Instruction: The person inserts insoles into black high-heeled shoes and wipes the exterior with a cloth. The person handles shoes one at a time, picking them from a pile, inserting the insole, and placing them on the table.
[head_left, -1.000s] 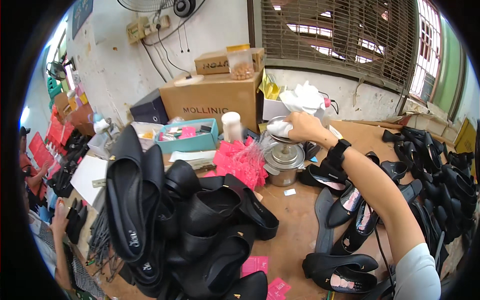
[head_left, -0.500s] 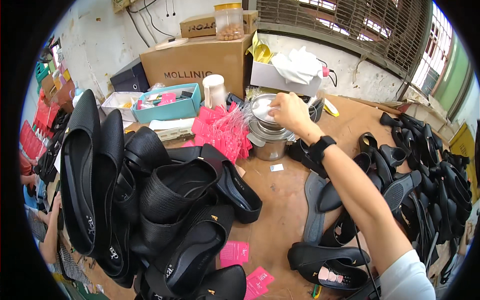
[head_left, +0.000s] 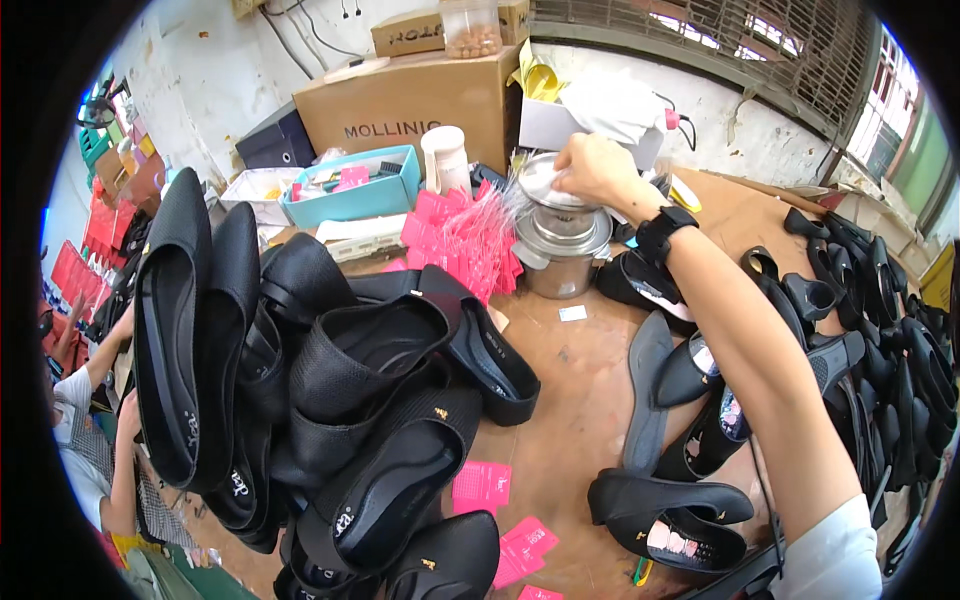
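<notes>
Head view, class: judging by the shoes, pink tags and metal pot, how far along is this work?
Done: none of the black shoes visibly wears a tag. In hand: the right hand rests on the metal pot's lid, beside the bundle of pink tags. Left: both shoe heaps; loose tags lie on the table. The left hand is out of view.
</notes>
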